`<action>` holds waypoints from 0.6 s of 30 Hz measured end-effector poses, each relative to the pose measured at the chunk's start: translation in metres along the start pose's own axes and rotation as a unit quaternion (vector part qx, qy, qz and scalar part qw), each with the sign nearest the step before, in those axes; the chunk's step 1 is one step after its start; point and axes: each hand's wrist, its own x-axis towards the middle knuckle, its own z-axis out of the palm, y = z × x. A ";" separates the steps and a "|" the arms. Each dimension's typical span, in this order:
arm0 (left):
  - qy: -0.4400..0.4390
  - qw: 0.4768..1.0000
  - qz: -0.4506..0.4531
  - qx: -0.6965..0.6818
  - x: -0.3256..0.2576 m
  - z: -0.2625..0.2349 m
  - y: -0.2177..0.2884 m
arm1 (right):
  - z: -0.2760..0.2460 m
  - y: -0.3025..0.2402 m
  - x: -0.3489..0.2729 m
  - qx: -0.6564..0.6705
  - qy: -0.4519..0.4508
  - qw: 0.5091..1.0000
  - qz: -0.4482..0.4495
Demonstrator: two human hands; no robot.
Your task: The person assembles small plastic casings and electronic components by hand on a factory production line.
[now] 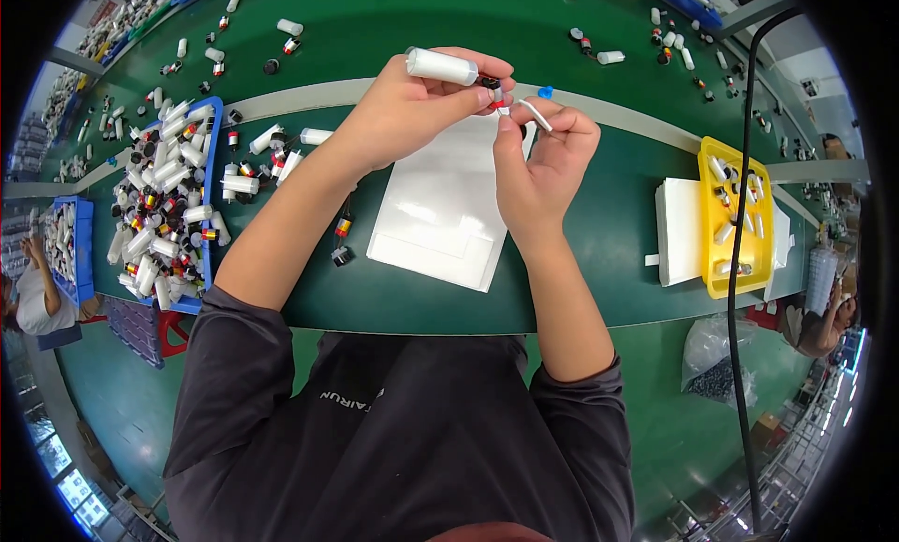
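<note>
In my left hand [398, 116] is a white translucent cylinder [442, 67], held near its end, its fingers closed. A small black-and-red part [493, 90] sits at that hand's fingertips, close to the cylinder's right end; whether the two are joined I cannot tell. My right hand [546, 167] pinches a thin white stick [535, 116] between its fingers, and its thumb tip almost meets the left fingertips. Both hands hover over a glossy white sheet [426, 214] on the green table. Left of the sheet lies a loose part [343, 227] with a yellow-red band and black end.
At the left, a blue tray [208, 261] is heaped with white cylinders and black-red parts, several spilled beside it. A yellow tray [712, 261] with a few pieces rests against a white stack [676, 231] at the right. A black cable [743, 186] hangs in front of it.
</note>
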 end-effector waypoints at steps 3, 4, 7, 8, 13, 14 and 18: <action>-0.029 0.999 -0.001 0.026 -0.002 -0.001 -0.002 | -0.001 0.003 0.001 -0.012 0.012 0.998 -0.054; -0.044 0.998 0.019 0.044 -0.003 0.000 -0.003 | -0.001 0.003 0.002 -0.009 0.014 0.997 -0.074; -0.065 0.991 0.083 0.082 -0.004 -0.001 -0.003 | -0.001 0.001 -0.002 -0.017 0.023 0.998 -0.059; -0.030 0.998 0.042 0.036 -0.002 -0.001 -0.001 | -0.001 0.002 -0.004 -0.016 0.022 0.998 -0.060; 0.032 0.999 -0.020 -0.016 0.001 -0.004 0.001 | 0.002 -0.001 -0.007 -0.085 -0.024 0.993 0.075; 0.033 0.999 -0.021 -0.017 0.001 -0.004 0.001 | 0.000 -0.001 -0.006 -0.058 -0.034 0.994 0.091; 0.012 1.000 -0.005 -0.010 0.001 -0.008 0.002 | -0.014 -0.006 0.008 0.103 -0.029 0.987 0.124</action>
